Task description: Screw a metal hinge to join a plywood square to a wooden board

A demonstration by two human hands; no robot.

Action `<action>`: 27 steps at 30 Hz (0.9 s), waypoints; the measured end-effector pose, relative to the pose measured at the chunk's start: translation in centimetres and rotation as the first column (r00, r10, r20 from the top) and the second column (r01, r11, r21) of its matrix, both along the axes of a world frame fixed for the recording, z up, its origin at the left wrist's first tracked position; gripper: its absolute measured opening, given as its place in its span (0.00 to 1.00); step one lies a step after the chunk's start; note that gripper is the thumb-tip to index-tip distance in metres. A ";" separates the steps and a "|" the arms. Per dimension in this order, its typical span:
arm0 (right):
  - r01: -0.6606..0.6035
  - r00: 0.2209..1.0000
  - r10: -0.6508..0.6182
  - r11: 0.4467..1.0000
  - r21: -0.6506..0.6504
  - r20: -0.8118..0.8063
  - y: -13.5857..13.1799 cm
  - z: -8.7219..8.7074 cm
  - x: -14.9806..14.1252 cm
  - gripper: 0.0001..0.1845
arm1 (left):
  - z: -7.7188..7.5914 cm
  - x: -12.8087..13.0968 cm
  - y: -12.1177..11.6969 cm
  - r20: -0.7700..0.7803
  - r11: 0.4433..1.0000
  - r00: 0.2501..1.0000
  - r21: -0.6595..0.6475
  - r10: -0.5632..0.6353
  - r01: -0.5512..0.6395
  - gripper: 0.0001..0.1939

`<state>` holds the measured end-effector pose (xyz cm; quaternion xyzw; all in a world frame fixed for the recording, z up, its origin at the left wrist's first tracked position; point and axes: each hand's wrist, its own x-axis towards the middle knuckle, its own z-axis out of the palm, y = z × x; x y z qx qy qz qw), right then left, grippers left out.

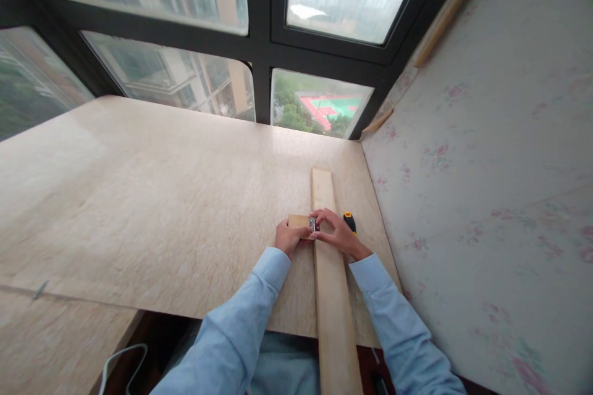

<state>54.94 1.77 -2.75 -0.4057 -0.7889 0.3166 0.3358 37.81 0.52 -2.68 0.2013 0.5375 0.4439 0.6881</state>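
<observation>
Light-blue sleeves (231, 327) are reaching forward on either side of a long wooden board (336, 308), which is lying on the marbled tabletop (185, 197) and extending past its near edge. By the board's left edge, the left hand (288, 239) is clamping a small wooden block (297, 221) between thumb and fingers. At the block's right end, a shiny metal piece (312, 224) is sitting between the thumb and fingertips of the right hand (340, 234); whether they are pinching it cannot be told. Just beyond that hand, a black-and-yellow tool (349, 221) is resting.
</observation>
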 end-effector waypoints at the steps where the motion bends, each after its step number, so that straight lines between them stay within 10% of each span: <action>1: 0.009 1.000 -0.009 1.000 -0.014 -0.001 -0.1 0.1 0.0 0.16 | 0.0 0.0 0.0 0.003 1.000 1.000 0.006 -0.003 0.003 0.24; 11: -0.065 0.934 -0.008 0.979 0.192 0.358 1.1 1.9 -0.8 0.14 | 0.2 0.1 0.1 -0.015 1.000 1.000 -0.005 0.014 -0.014 0.22; 27: -0.086 0.576 -0.006 0.994 0.068 0.817 1.7 5.9 -2.9 0.09 | -0.2 0.1 0.6 0.033 0.999 0.999 -0.035 0.003 -0.002 0.20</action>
